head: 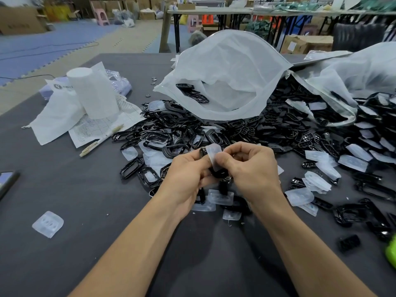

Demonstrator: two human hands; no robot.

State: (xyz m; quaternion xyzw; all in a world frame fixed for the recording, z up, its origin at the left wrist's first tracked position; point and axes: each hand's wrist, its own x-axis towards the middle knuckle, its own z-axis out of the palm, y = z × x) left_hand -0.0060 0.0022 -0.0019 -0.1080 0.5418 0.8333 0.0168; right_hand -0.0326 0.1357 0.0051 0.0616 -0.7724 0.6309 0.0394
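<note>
Grey bench [85, 189] strewn with black parts [171, 129].
Centre of frame: gripping black frame [220, 174] with left hand [186, 170], pinching clear pad [214, 155] with right hand [252, 166].

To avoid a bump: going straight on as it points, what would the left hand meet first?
Likely the right hand, just past the clear pad held between both; depth is unclear.

You face a grey table [64, 189]; beyond it blue floor mats [53, 37]; cardboard boxes [20, 20]; a long folding table [210, 11].
</note>
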